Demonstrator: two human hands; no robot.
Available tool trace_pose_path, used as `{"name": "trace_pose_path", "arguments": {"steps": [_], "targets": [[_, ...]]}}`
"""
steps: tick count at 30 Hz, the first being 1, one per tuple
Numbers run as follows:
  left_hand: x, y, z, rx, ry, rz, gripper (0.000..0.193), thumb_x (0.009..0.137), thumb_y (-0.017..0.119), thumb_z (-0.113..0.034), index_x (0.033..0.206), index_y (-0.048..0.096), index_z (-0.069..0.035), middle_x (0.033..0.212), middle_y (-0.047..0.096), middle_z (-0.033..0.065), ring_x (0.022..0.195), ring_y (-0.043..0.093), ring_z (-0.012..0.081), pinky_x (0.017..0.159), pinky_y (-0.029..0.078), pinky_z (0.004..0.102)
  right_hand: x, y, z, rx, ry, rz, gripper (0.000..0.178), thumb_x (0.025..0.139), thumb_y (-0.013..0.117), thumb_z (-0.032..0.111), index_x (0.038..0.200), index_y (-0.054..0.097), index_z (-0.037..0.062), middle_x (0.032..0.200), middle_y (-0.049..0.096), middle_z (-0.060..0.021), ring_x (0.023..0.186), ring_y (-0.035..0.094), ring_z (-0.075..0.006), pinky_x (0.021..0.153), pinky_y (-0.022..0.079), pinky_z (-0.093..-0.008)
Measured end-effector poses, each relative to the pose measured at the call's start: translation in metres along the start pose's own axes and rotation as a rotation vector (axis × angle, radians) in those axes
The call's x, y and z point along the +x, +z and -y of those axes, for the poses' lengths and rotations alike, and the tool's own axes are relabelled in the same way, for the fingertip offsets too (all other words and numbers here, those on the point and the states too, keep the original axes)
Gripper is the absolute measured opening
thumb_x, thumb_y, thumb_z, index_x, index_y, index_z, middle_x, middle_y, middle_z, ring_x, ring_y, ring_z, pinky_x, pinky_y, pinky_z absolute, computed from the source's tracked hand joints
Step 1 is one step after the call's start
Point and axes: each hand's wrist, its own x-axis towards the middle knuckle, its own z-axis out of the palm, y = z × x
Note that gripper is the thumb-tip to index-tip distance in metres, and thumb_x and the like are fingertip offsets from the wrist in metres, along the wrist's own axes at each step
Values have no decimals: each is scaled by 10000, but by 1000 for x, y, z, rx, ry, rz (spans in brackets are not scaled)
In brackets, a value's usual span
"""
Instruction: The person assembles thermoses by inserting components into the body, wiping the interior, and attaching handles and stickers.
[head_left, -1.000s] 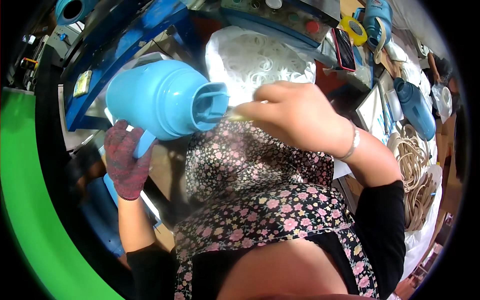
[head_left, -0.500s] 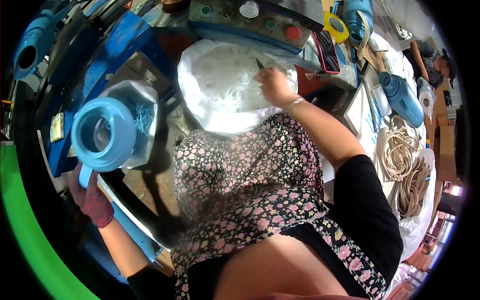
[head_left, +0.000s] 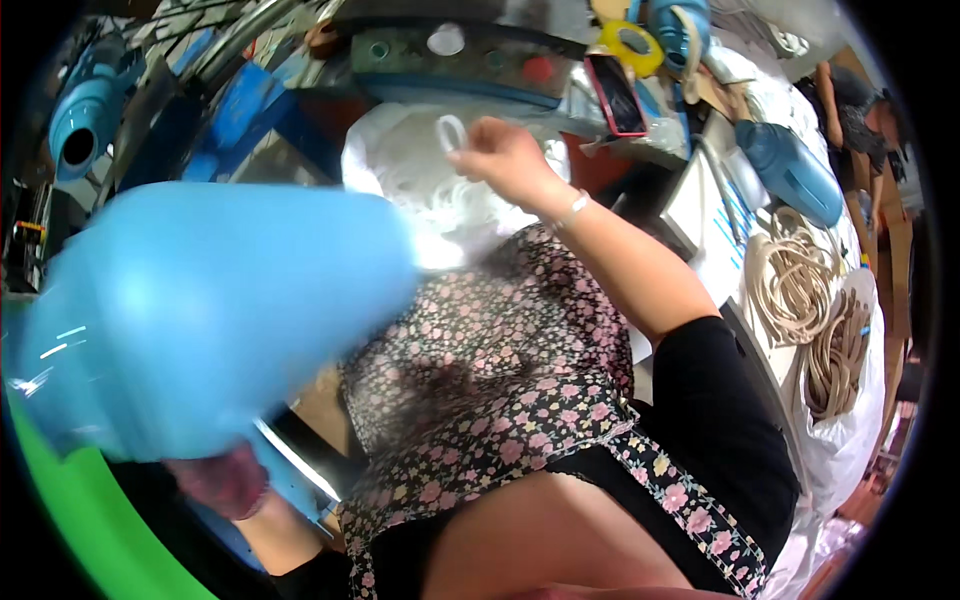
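- Workshop clutter fills the background, with a dark control box (head_left: 460, 68) carrying a red button (head_left: 538, 68) across the far middle and a bright green surface (head_left: 85, 515) curving along the near left.
- Large on the left, in front of the person, is a light blue jug (head_left: 220, 310); it is blurred, lies sideways in the air and covers much of what is behind it.
- Below the jug, the left hand (head_left: 220, 480), in a dark red glove, is clamped on its near side; blur and the jug hide the exact placing of the fingers.
- Toward the far middle, the right hand (head_left: 510, 165) is bare, its thumb and fingers pinched together on a white ring (head_left: 451, 135), with a bracelet (head_left: 573, 206) at the wrist.
- Under that ring sits an open white bag (head_left: 372, 160) with pale rings inside, just beyond the flowered apron (head_left: 500, 350).
- Far right of the bag are a phone (head_left: 615, 95) with a red edge and a yellow tape roll (head_left: 632, 48).
- Farther right lie a darker blue jug (head_left: 790, 175) and, nearer, coiled beige cords (head_left: 790, 285).
- Another person (head_left: 855, 95) is at the far right.
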Motion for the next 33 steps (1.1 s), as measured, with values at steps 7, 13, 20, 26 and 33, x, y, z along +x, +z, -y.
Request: {"name": "trace_pose_path", "arguments": {"steps": [7,13,20,26,33], "targets": [[16,126,42,398,-376,667,899,562,860,-94,1359,457,11,1369,492,118,1231,497,261,1025,409,401,-119,-38,94,214,-116,79,136,885,667,50,990,588,19,919,681,-74,820,655,-121,731,534,-258],[31,213,22,908,137,1063,939,495,926,-224,1291,474,-18,1288,537,121,1172,541,251,996,435,395,-149,-50,136,-24,-245,-67,367,891,638,122,1230,502,81,813,656,-123,697,662,-160,604,536,-305],[43,230,24,1121,651,1177,584,591,838,-428,1034,657,-94,995,632,93,962,601,311,828,487,418,-185,-87,197,-172,-274,427,159,862,638,140,960,695,29,751,616,-82,697,645,-141,628,517,-313],[46,230,16,1144,516,1252,569,604,819,-427,1005,670,-51,1099,637,164,984,619,370,849,491,436,-185,-77,207,-789,-794,277,230,678,732,77,883,627,68,835,541,-80,704,530,-262,601,452,-353],[49,217,27,1024,478,1364,452,653,796,-359,1013,693,-106,1163,611,184,1063,572,398,890,448,473,-176,-77,196,-837,-780,520,107,705,624,125,739,661,30,753,632,-144,709,635,-325,599,514,-428]]}}
